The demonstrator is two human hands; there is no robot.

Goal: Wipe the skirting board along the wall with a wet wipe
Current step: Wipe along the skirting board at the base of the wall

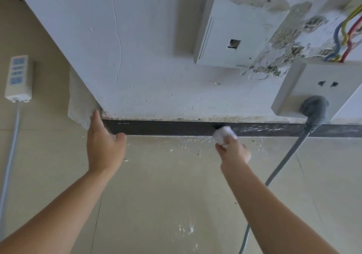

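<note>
The right hand (233,150) is gripping a crumpled white wipe (224,133), with its fingers curled round the wad, and is pressing it against the dark skirting (166,128). The skirting is running along the foot of the white wall (147,57), where the wall is meeting the beige floor (166,195). The wipe is touching the face of the skirting right of the middle of the visible strip; the stretch to its right is showing pale streaks, and the stretch to its left is looking darker and cleaner. The left hand (103,146) is holding nothing. Its fingers are lying straight and reaching up to the wall's corner at the skirting's left end, and its thumb is spread out with the tip just at the skirting's lower edge. Plaster crumbs (188,142) are lying on the floor near the wipe. A grey plug (314,106) is sitting in a socket (305,85) above and right of the wipe, and its cable (282,161) is crossing the skirting and trailing down over the floor beside the right forearm. A white box (231,34) is hanging on the wall higher up, with coloured wires (344,36) coming out of broken plaster to its right. A power strip (18,78) is lying on the floor far left, well apart from both hands.
</note>
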